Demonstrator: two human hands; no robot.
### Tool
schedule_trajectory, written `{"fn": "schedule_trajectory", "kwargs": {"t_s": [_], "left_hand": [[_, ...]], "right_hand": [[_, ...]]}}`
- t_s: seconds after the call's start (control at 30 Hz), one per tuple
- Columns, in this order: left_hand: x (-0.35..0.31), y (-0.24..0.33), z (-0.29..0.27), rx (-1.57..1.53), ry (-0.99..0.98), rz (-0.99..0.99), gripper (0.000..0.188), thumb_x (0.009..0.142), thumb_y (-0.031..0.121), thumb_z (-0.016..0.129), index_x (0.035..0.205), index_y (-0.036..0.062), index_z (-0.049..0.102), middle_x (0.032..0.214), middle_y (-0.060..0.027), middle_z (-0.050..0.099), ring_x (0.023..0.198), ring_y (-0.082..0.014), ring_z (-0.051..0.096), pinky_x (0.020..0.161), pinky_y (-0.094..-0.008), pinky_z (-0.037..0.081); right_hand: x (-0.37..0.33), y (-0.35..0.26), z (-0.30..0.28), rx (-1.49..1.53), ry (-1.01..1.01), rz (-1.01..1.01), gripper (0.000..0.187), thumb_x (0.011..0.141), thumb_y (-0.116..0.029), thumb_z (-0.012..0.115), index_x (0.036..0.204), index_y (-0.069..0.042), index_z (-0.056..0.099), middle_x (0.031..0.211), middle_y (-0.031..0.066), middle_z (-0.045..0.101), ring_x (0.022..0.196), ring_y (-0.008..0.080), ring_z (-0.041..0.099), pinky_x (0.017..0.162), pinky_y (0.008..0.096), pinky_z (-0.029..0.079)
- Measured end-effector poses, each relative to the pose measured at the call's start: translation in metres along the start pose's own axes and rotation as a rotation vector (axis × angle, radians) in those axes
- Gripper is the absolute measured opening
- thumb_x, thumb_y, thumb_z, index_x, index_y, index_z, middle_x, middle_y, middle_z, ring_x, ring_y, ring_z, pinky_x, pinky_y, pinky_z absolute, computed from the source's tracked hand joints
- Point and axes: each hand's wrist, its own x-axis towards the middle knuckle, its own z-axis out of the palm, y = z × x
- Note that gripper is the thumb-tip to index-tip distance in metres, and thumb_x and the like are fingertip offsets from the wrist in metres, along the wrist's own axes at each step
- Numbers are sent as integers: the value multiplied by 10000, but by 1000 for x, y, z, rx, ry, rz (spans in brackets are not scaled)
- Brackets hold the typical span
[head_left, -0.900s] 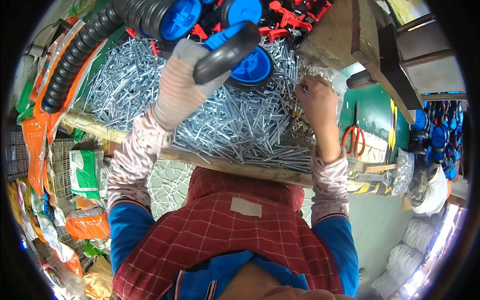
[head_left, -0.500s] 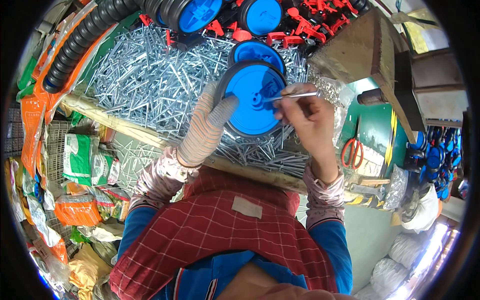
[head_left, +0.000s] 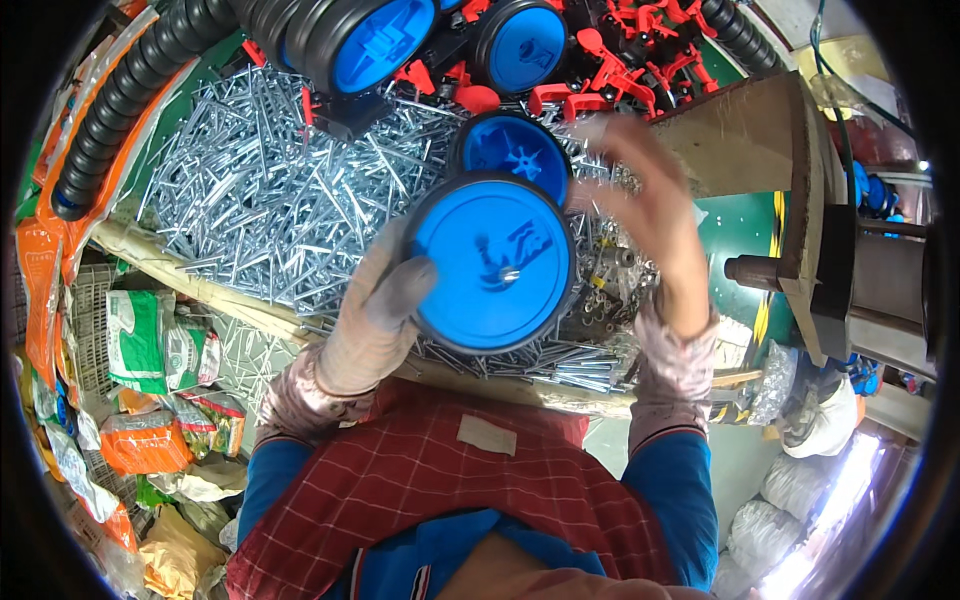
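My left hand (head_left: 365, 325), in a striped glove, grips the near-left edge of a blue wheel (head_left: 465, 235) with a black tyre. At the wheel's hub a shiny metal pin head (head_left: 509, 275) shows; the rest of that pin is hidden. Right behind it a second blue wheel (head_left: 490, 150) shows its ribbed inner side. My bare right hand (head_left: 655, 210) is raised at the right of both wheels, its fingers apart and blurred by motion. No object is visible in it.
Long metal pins (head_left: 280, 190) lie heaped across the bench. Red and black plastic parts (head_left: 620, 80) and more wheels (head_left: 520, 45) lie at the back. A heavy metal block (head_left: 745, 140) stands at the right, near small metal fittings (head_left: 610, 285). Plastic bags (head_left: 145, 440) fill the left side.
The pin that my right hand held has gone into the wheel's hub. My right hand has let go and risen; my left hand and the wheel have come slightly nearer.
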Motion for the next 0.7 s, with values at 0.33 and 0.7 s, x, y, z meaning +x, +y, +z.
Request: {"fn": "schedule_trajectory", "kwargs": {"t_s": [0.33, 0.7], "left_hand": [[-11, -31, -24, 907, 80, 467, 714, 686, 258, 895, 1229, 28, 491, 994, -162, 660, 845, -307, 685, 765, -375, 553], [-25, -41, -22, 581, -335, 466, 277, 815, 110, 810, 964, 30, 590, 911, -139, 622, 841, -257, 658, 790, -401, 555]], "right_hand": [[28, 112, 18, -1234, -108, 178, 146, 844, -100, 606, 983, -99, 653, 1008, 83, 671, 1004, 257, 638, 875, 389, 510], [-74, -23, 14, 457, 347, 478, 267, 872, -8, 703, 1106, 6, 575, 960, 45, 652, 827, 92, 600, 731, 236, 488]]}}
